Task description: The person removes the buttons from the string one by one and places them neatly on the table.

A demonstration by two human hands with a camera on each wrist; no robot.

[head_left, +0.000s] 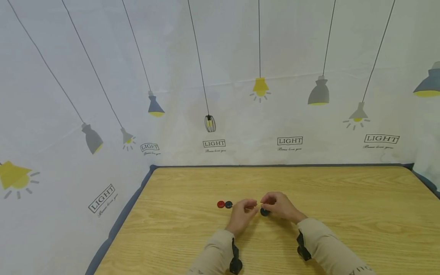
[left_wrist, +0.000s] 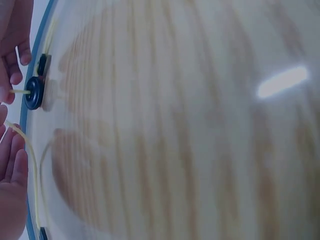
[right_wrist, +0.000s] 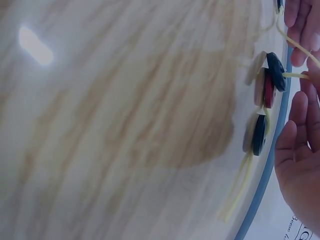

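My left hand (head_left: 242, 215) and right hand (head_left: 281, 206) face each other close together over the table, fingertips nearly meeting. Thumb and fingers of each pinch a thin yellow cord (head_left: 259, 204). A large black button (left_wrist: 34, 93) hangs tilted just below the right fingertips, and a piece of cord comes out of its middle. Behind it in the right wrist view are a red button (right_wrist: 269, 89) and another dark button (right_wrist: 259, 135), also by the cord. From the left hand, the cord (left_wrist: 33, 160) runs down to a dark button (left_wrist: 43, 233) at the frame's edge.
A red button (head_left: 221, 204) and a dark button (head_left: 228, 204) lie side by side left of my left hand. The wooden table (head_left: 185, 236) meets a white cloth (head_left: 233, 99) printed with lamps at its back and sides. Loose cord ends (right_wrist: 235, 192) trail on the tabletop.
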